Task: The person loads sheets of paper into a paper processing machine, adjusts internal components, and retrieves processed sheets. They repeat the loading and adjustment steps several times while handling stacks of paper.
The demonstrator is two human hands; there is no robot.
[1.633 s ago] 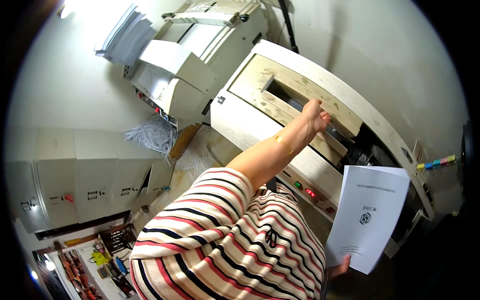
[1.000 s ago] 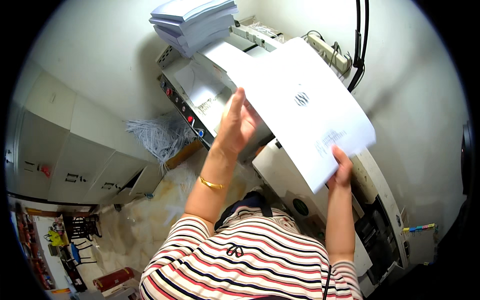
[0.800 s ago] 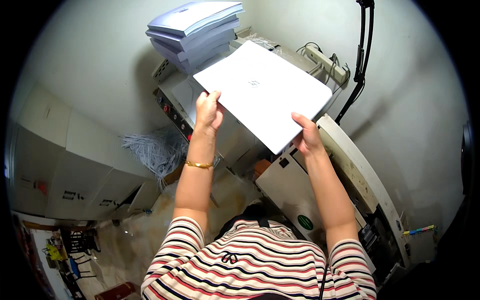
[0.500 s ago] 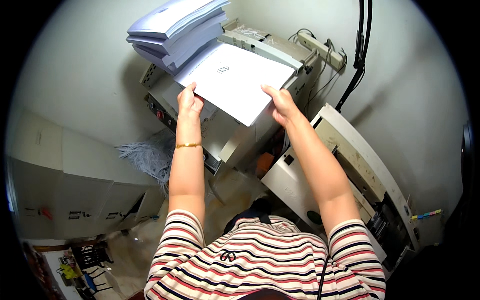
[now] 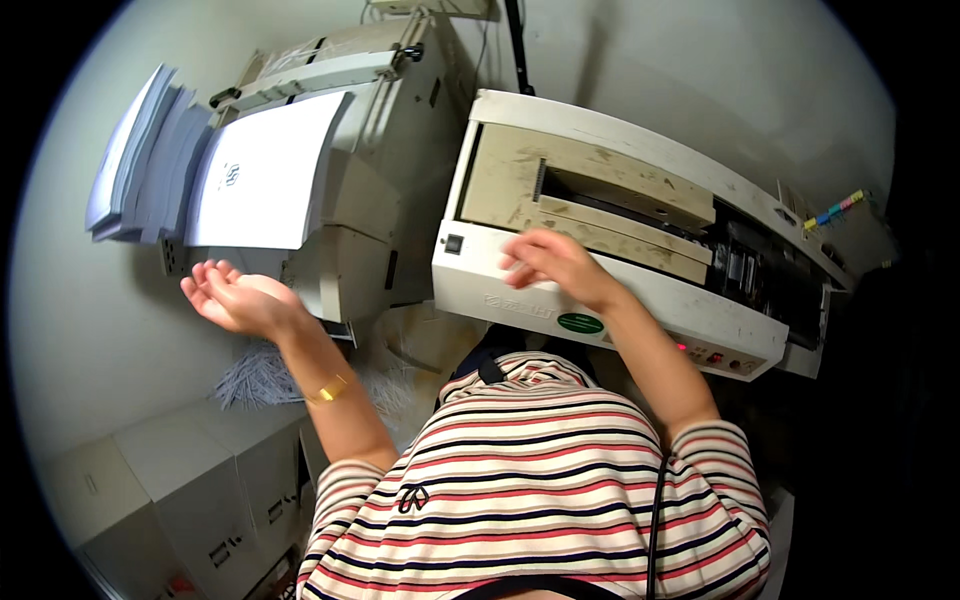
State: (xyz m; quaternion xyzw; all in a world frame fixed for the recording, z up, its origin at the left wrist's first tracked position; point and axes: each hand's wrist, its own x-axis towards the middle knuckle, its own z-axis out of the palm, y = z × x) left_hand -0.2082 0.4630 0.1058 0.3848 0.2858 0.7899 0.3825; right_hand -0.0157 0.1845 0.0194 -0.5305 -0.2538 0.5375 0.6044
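My left hand (image 5: pixel 240 300) is open and empty, palm turned up, just in front of a white book-like stack of paper (image 5: pixel 265 180) with a small dark mark on its top. That stack lies on the beige machine (image 5: pixel 350 230) at the left. Against its left side lean several thick paper stacks (image 5: pixel 140 165), tilted. My right hand (image 5: pixel 560 270) holds nothing, its fingers apart and slightly bent. It hovers over the front edge of a long off-white machine (image 5: pixel 468 285), which has a stained top and a long slot.
Cut paper strips (image 5: pixel 255 380) are heaped low on the left, above white cabinets (image 5: pixel 190 465). A black pole (image 5: pixel 518 50) rises behind the two machines. Coloured tabs (image 5: pixel 835 208) stick up at the far right. A red light glows on the right machine's control panel (image 5: pixel 715 352).
Both hands have let go of the white paper stack, which now rests on the left machine. My view has turned rightward, and my right hand has come over the long machine.
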